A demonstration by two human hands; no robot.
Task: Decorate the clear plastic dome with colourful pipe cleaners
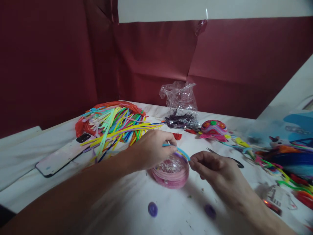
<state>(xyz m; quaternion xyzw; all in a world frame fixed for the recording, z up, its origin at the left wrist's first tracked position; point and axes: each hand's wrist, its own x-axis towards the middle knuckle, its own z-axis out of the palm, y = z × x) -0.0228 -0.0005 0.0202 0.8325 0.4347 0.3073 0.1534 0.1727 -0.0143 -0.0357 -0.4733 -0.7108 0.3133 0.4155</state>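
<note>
Between my two hands a light blue pipe cleaner (183, 152) arches over the top of a round pink object (171, 176) with a clear, shiny upper part. My left hand (156, 148) pinches the strip's left end above the object. At the strip's right end, the fingertips of my right hand (212, 166) are closed on it, just right of the object. A purple and yellow band shows beneath the strip on the object's upper edge. Two purple discs lie in front, one at the centre (153, 209) and one further right (210, 211).
A heap of colourful pipe cleaners (122, 122) and a phone (62, 155) lie left. Behind are a clear plastic bag (182, 104) and a pink decorated dome (214, 128). Black-handled scissors (237, 162) lie beyond my right hand, with tangled strips (266, 160) further right.
</note>
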